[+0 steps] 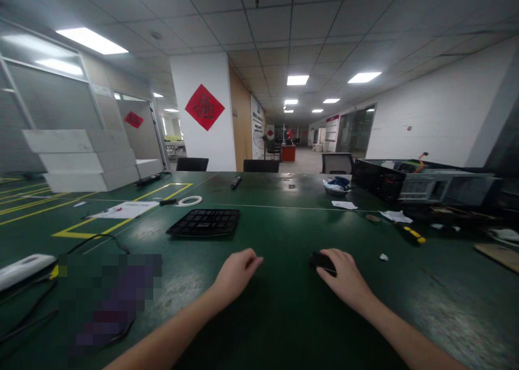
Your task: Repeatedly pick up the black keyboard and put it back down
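My right hand [343, 275] rests on the green tabletop [279, 299], fingers curled over a small black object that looks like a computer mouse [323, 262]. Its far left side shows past the fingers; the palm hides the rest. To the left, my left hand [237, 272] lies on the same surface with its fingers curled in, closed, and nothing shows in it. Beyond that hand, apart from it, a black ribbed plastic panel [204, 222] lies flat.
An opened computer case [405, 182] stands at the right, near a yellow-and-black tool [414, 233]. White boxes [81, 159] are stacked at the back left. A white tape ring [190, 201], papers [124, 210] and a power strip [26, 270] lie on the left. A bowl [336, 189] sits farther back.
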`<state>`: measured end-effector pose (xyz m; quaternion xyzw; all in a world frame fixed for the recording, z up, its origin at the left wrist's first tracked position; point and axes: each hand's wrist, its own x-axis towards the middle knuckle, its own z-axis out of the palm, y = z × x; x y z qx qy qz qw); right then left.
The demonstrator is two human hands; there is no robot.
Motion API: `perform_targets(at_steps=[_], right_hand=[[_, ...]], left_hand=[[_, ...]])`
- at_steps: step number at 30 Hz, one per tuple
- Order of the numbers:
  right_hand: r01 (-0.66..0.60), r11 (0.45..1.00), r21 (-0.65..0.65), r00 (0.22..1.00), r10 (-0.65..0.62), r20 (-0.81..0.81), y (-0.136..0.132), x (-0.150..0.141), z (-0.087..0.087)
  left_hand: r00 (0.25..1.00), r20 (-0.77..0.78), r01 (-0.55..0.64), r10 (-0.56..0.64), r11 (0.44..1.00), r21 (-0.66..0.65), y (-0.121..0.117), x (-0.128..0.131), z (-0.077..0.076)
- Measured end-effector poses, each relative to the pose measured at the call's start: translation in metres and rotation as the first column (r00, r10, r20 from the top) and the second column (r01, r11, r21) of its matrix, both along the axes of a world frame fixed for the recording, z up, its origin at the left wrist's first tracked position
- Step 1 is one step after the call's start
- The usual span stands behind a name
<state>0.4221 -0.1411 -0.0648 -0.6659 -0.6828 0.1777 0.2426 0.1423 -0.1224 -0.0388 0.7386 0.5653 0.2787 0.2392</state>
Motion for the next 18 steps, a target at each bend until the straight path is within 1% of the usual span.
perform_targets(at_steps=[1,2,3,4,5,6,7,9,10,11,12,13,14,15,16,17,18], right_hand=[[-0.001,1.000,0.005,1.000,0.001,-0.003,0.001,0.000,-0.001],[-0.004,1.000,0.008,1.000,0.004,-0.007,0.001,0.001,-0.002],[-0.006,1.000,0.009,1.000,0.006,-0.012,0.001,0.001,-0.002],[-0.007,1.000,0.008,1.000,0.007,-0.016,0.001,0.001,-0.002],[-0.007,1.000,0.000,1.000,0.007,-0.021,0.001,0.000,-0.001],[-0.008,1.000,-0.010,1.000,0.008,-0.025,0.000,0.000,0.000],[-0.010,1.000,-0.019,1.000,0.010,-0.028,-0.001,0.000,0.002],[-0.012,1.000,-0.023,1.000,0.011,-0.028,-0.002,-0.001,0.004],[-0.010,1.000,-0.022,1.000,0.009,-0.027,-0.002,-0.002,0.004],[-0.008,1.000,-0.017,1.000,0.007,-0.025,-0.003,-0.002,0.005],[-0.005,1.000,-0.013,1.000,0.004,-0.024,-0.003,-0.002,0.005],[-0.004,1.000,-0.014,1.000,0.003,-0.024,-0.003,-0.002,0.005],[-0.005,1.000,-0.014,1.000,0.004,-0.026,-0.003,-0.002,0.004],[-0.006,1.000,-0.014,1.000,0.006,-0.028,-0.003,-0.002,0.004],[-0.007,1.000,-0.012,0.999,0.007,-0.032,-0.003,-0.002,0.004],[-0.008,1.000,-0.010,0.999,0.008,-0.038,-0.003,-0.002,0.004],[-0.009,1.000,-0.008,0.999,0.008,-0.046,-0.004,-0.003,0.004]], left_hand=[[0.963,0.230,-0.123,0.141,0.989,-0.087,0.010,-0.007,0.006],[0.864,0.413,-0.228,0.288,0.955,-0.190,0.021,-0.015,0.012],[0.733,0.539,-0.303,0.414,0.909,-0.287,0.033,-0.025,0.020],[0.665,0.573,-0.361,0.479,0.878,-0.315,0.045,-0.036,0.028],[0.633,0.577,-0.407,0.516,0.856,-0.319,0.057,-0.048,0.035],[0.614,0.565,-0.456,0.551,0.832,-0.315,0.067,-0.061,0.041],[0.611,0.538,-0.507,0.581,0.809,-0.298,0.076,-0.072,0.046],[0.600,0.488,-0.585,0.634,0.764,-0.273,0.091,-0.092,0.051],[0.609,0.444,-0.620,0.658,0.743,-0.251,0.097,-0.100,0.052],[0.639,0.362,-0.655,0.679,0.727,-0.206,0.102,-0.106,0.051],[0.682,0.233,-0.681,0.693,0.718,-0.143,0.107,-0.110,0.051],[0.718,0.063,-0.689,0.693,0.721,-0.075,0.112,-0.112,0.050],[0.729,-0.128,-0.679,0.672,0.733,-0.019,0.116,-0.113,0.049],[0.713,-0.302,-0.661,0.633,0.750,0.013,0.120,-0.113,0.048],[0.688,-0.425,-0.644,0.588,0.765,0.016,0.124,-0.112,0.048],[0.674,-0.488,-0.639,0.554,0.769,-0.009,0.127,-0.110,0.047],[0.667,-0.515,-0.642,0.539,0.766,-0.029,0.129,-0.109,0.046]])
